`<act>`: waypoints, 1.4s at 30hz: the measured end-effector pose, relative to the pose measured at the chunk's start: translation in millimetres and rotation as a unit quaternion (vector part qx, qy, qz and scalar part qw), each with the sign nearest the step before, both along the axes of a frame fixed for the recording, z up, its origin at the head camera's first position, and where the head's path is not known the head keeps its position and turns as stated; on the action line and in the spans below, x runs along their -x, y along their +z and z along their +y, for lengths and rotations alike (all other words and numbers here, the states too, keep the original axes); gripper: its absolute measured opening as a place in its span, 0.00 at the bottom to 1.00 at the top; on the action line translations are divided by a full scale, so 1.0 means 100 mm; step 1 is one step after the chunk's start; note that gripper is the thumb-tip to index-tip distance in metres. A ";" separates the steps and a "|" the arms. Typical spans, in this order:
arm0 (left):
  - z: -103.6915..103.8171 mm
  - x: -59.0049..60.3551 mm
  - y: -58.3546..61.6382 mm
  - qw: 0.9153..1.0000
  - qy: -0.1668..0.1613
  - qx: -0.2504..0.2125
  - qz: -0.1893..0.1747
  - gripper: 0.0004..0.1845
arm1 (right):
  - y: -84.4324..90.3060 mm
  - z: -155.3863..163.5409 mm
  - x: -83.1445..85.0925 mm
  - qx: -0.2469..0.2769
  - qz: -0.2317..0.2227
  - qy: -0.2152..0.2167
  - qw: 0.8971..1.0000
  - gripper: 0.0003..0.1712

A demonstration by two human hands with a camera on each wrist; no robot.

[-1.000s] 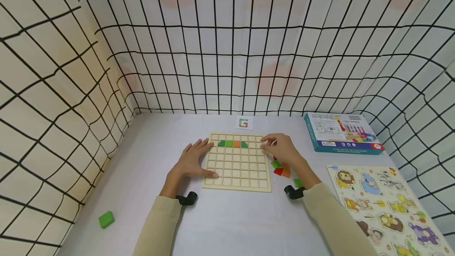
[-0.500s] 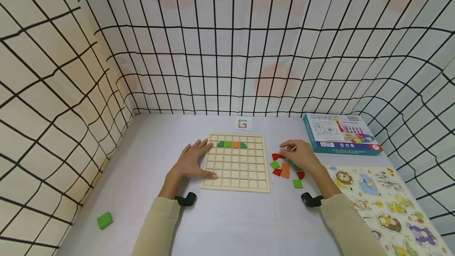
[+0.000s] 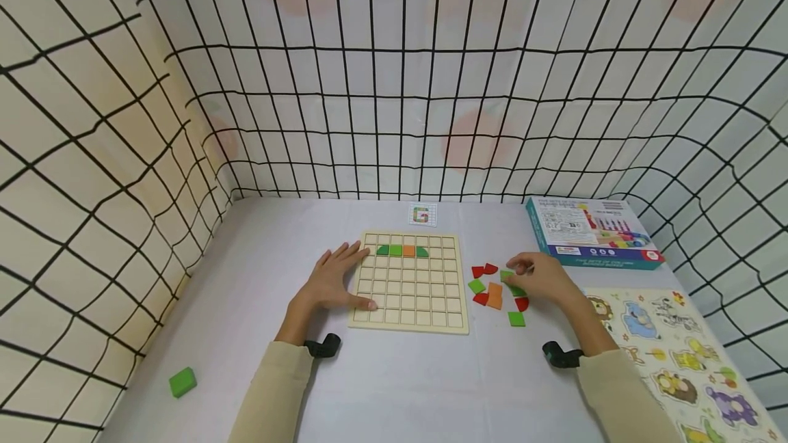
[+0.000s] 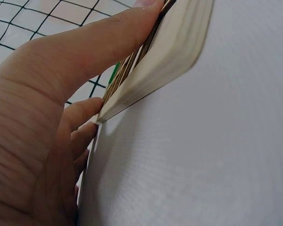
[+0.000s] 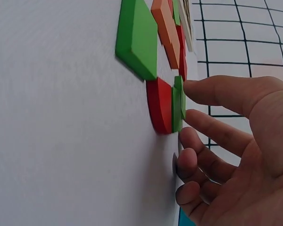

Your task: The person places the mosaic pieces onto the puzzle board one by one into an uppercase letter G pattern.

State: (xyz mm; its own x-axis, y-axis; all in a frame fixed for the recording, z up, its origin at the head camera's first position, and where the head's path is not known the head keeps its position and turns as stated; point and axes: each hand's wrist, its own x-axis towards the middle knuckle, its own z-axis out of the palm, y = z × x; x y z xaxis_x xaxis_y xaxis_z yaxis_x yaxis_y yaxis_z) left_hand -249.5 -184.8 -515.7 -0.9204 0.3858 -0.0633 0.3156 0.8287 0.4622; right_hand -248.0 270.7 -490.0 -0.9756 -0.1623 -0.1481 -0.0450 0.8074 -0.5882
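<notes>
Your left hand [image 3: 332, 282] is lying with spread fingers on the wooden grid board [image 3: 409, 281], while your right hand [image 3: 542, 280] is touching a green tile [image 5: 178, 103] with loosely open fingers.

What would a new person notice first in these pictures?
The wooden grid board in the middle of the table, with a short row of green and orange tiles near its far edge. The left hand rests on its left side; the right hand touches loose tiles beside it.

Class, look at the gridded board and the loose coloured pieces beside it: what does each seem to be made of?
Gridded board: probably pale unpainted wood or plywood; the left wrist view shows a thick layered edge. Coloured pieces: probably painted wood, as they are thick, flat, matte slabs, though plastic can't be ruled out.
</notes>
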 end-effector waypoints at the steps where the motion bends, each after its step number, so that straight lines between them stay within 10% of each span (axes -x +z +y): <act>1: 0.00 0.00 0.00 1.000 -0.001 0.001 0.001 0.66 | 0.00 0.01 -0.01 -0.001 -0.002 0.001 1.000 0.21; 42: 0.00 -0.01 0.02 1.000 -0.001 0.003 -0.006 0.66 | 0.03 -0.42 0.11 0.022 0.058 -0.025 0.998 0.22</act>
State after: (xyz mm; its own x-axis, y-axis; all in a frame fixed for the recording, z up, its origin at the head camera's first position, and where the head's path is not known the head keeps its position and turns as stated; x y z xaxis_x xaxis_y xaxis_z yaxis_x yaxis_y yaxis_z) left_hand -249.0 -185.1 -513.9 -0.9187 0.3876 -0.0757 0.3123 0.8303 0.4616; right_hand -258.5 228.3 -486.7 -0.9927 -0.1175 -0.0278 -0.0756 0.7841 -0.6160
